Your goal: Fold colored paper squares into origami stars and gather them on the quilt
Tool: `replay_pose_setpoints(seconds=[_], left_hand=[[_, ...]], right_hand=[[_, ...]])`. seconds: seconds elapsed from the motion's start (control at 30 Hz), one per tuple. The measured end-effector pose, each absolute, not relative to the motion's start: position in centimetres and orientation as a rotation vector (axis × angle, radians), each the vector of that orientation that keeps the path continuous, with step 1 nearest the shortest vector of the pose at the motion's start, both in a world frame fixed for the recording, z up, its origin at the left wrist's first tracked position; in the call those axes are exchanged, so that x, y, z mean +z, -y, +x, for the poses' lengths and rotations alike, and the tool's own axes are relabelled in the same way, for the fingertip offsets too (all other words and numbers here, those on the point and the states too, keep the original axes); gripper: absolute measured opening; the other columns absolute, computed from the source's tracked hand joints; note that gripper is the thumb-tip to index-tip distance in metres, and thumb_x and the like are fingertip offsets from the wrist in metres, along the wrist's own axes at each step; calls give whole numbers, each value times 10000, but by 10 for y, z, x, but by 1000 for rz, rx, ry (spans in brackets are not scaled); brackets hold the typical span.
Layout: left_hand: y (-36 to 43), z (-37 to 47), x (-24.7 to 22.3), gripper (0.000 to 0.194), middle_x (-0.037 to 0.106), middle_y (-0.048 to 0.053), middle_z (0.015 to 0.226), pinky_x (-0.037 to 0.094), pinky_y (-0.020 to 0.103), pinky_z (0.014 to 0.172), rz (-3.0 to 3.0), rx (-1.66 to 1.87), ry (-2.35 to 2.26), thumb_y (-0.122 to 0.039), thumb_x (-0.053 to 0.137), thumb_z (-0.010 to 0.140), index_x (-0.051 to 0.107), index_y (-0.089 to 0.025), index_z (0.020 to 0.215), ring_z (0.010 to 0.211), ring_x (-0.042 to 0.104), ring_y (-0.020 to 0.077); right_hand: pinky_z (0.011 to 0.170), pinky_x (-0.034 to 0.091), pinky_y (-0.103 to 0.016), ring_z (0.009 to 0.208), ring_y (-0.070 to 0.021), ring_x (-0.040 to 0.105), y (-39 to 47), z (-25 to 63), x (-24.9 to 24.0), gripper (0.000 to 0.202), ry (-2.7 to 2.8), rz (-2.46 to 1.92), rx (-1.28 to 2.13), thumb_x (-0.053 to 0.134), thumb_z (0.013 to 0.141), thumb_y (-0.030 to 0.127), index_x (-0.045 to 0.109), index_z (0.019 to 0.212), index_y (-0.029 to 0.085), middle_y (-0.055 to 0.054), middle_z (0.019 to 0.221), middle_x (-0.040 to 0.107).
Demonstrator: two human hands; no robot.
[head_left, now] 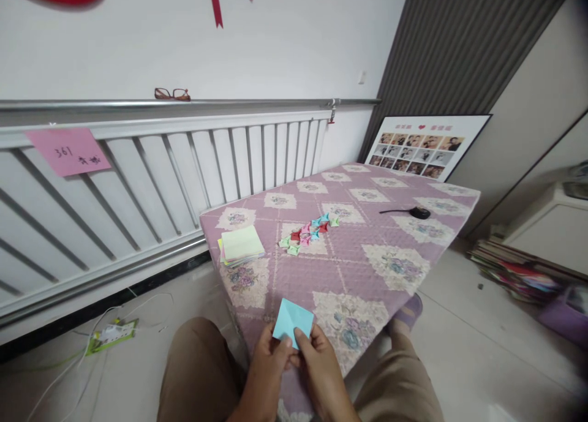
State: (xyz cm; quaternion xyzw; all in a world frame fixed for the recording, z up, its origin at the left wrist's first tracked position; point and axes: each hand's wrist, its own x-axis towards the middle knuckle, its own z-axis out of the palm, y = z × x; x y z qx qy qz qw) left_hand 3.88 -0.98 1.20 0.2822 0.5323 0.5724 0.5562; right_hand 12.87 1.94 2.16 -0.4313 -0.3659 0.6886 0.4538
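The left hand [271, 353] and right hand [320, 353] pinch the blue paper [293, 316] at its near edges, seemingly to steady it, the paper stack [242, 243] beyond them leftward.

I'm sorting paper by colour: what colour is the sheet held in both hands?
The sheet is light blue, seen in the head view.
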Motion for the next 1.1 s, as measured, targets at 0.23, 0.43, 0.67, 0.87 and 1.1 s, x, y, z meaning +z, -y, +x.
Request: replay_pose_setpoints(seconds=[0.23, 0.43, 0.67, 0.87, 1.1], left_hand=[[6, 33, 24, 347, 567, -14, 657, 388, 232, 558, 712, 1282, -1306, -469, 626, 717, 599, -149, 851, 583, 498, 124], [-1, 16, 18, 121, 480, -51, 573, 349, 223, 540, 1136, 996, -1554, -287, 559, 742, 548, -175, 698, 547, 453, 113], [-12, 4, 16, 196, 652, 17, 861, 404, 246, 711, 1636, 567, -1781, -180, 452, 805, 611, -186, 919, 796, 580, 160], [-20, -4, 19, 156, 626, 42, 926, 374, 294, 801, 1792, 395, -1853, -207, 514, 795, 621, -203, 908, 874, 548, 198], [-25, -8, 21, 193, 582, 47, 1009, 380, 286, 843, 1914, 349, -1787, -191, 516, 792, 615, -213, 957, 948, 532, 196]], right_hand=[[580, 418, -244, 635, -147, 548, -11, 144, 21, 390, 1082, -1153, 1646, 701, 678, 533, 623, 862, 199, 14, 704, 617], [507, 364, -227, 518, -113, 439, -25, 160, 20, 308, 1298, -1167, 1438, 638, 726, 497, 531, 696, 209, 61, 563, 468], [653, 426, -269, 707, -173, 598, -31, 170, 8, 151, 1849, -1349, 1019, 470, 828, 271, 565, 941, 240, 10, 778, 642], [804, 406, -338, 918, -235, 582, -36, 171, 9, 240, 2226, -1479, 486, 473, 821, 163, 608, 1012, 215, -66, 933, 648], [811, 375, -383, 972, -266, 529, -33, 170, 7, 258, 2295, -1538, 310, 576, 830, 281, 611, 1085, 261, -71, 991, 609]])
